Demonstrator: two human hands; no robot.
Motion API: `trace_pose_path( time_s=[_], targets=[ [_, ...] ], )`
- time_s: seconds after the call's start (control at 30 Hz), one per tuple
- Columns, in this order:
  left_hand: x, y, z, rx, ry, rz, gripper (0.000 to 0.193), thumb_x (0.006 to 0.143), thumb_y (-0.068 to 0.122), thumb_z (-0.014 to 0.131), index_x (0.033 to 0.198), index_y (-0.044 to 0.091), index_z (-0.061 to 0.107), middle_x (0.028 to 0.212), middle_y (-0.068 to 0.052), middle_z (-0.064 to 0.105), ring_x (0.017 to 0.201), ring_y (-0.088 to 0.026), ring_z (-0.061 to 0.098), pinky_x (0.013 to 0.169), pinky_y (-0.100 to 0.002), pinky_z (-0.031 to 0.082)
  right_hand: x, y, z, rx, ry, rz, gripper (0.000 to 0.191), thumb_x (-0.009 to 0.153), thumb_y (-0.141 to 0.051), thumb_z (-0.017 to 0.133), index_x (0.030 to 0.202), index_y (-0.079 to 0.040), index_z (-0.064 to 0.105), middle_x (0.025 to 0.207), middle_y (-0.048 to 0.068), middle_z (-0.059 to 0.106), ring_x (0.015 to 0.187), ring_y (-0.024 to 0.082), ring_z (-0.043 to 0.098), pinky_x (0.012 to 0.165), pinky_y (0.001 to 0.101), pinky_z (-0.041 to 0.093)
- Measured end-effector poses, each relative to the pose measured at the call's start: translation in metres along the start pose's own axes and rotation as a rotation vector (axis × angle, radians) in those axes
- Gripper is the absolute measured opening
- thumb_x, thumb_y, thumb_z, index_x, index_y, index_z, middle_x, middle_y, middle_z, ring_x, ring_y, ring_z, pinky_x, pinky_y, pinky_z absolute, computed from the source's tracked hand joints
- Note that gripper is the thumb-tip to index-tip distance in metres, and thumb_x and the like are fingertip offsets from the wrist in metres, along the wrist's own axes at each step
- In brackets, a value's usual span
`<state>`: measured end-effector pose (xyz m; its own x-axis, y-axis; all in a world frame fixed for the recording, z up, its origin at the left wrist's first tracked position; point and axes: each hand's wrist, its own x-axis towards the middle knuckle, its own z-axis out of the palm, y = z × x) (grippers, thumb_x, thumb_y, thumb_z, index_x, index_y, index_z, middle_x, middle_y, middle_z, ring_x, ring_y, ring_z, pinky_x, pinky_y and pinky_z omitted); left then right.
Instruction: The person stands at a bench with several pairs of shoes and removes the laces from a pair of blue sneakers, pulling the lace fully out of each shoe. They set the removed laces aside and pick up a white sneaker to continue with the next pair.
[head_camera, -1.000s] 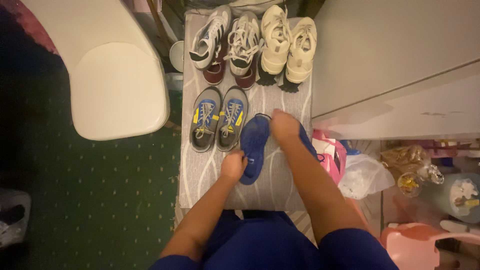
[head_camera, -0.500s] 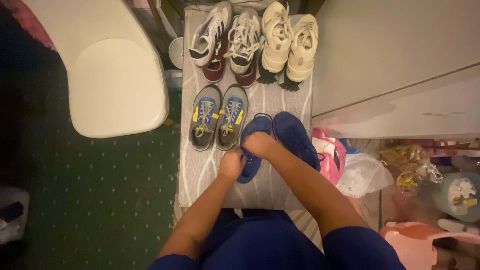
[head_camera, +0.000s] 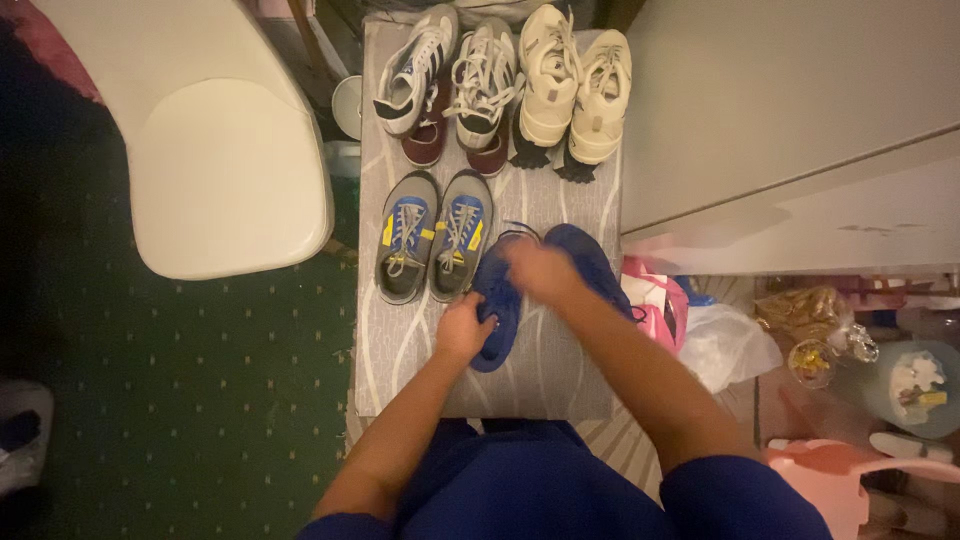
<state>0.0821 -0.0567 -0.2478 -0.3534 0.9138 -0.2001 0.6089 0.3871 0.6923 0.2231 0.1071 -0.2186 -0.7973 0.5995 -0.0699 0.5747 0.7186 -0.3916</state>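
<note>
While the left hand (head_camera: 462, 330) grips the near blue shoe (head_camera: 497, 318) by its heel on the grey mat (head_camera: 560, 370), the right hand (head_camera: 535, 270) pinches its laces; steadying that heel should keep the pull even.

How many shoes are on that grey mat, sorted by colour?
Blue shoes: 2, both under the hands
Grey shoes with blue and yellow: 2
White shoes with dark stripes: 2
Cream shoes: 2
Dark red shoes: 2, partly covered
Total: 10
</note>
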Motion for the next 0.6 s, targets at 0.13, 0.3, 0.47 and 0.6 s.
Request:
trace_pose_path(
  time_s=[0.13, 0.3, 0.47, 0.6],
  targets=[
    [0.014, 0.007, 0.003, 0.024, -0.067, -0.051, 0.030, 0.077, 0.025, 0.084, 0.098, 0.007, 0.073, 0.099, -0.018, 0.072, 0.095, -0.040, 0.069, 0.082, -0.049, 0.054, -0.022, -0.031, 0.022, 0.014, -0.174, -0.076, 0.025, 0.080, -0.023, 0.071, 0.102, -0.011, 0.070, 0.101, 0.014, 0.061, 0.089, 0.036, 0.069, 0.075, 0.0472, 0.057],
    [0.016, 0.001, 0.007, -0.022, -0.076, -0.071, 0.028, 0.072, 0.018, 0.084, 0.092, 0.004, 0.069, 0.096, -0.018, 0.072, 0.093, -0.040, 0.069, 0.081, -0.049, 0.054, -0.018, -0.037, 0.034, -0.109, -0.078, -0.142, 0.015, 0.082, -0.018, 0.065, 0.092, -0.012, 0.073, 0.099, 0.010, 0.062, 0.094, 0.032, 0.068, 0.075, 0.0450, 0.057],
    [0.010, -0.004, 0.010, 0.027, -0.004, 0.098, 0.023, 0.069, 0.011, 0.080, 0.086, 0.003, 0.067, 0.090, -0.020, 0.069, 0.088, -0.042, 0.067, 0.077, -0.050, 0.054, -0.004, -0.031, 0.031, -0.225, -0.168, -0.188, 0.014, 0.083, -0.022, 0.063, 0.083, -0.013, 0.073, 0.099, 0.011, 0.065, 0.095, 0.031, 0.068, 0.076, 0.0469, 0.057],
    [0.008, -0.002, 0.012, -0.005, 0.018, 0.113, 0.016, 0.074, 0.011, 0.078, 0.084, 0.004, 0.068, 0.089, -0.020, 0.069, 0.086, -0.042, 0.068, 0.076, -0.050, 0.054, -0.005, -0.027, 0.022, -0.003, -0.019, 0.425, 0.019, 0.081, -0.023, 0.063, 0.089, -0.007, 0.070, 0.102, 0.016, 0.065, 0.091, 0.035, 0.068, 0.075, 0.0478, 0.057]
  ],
)
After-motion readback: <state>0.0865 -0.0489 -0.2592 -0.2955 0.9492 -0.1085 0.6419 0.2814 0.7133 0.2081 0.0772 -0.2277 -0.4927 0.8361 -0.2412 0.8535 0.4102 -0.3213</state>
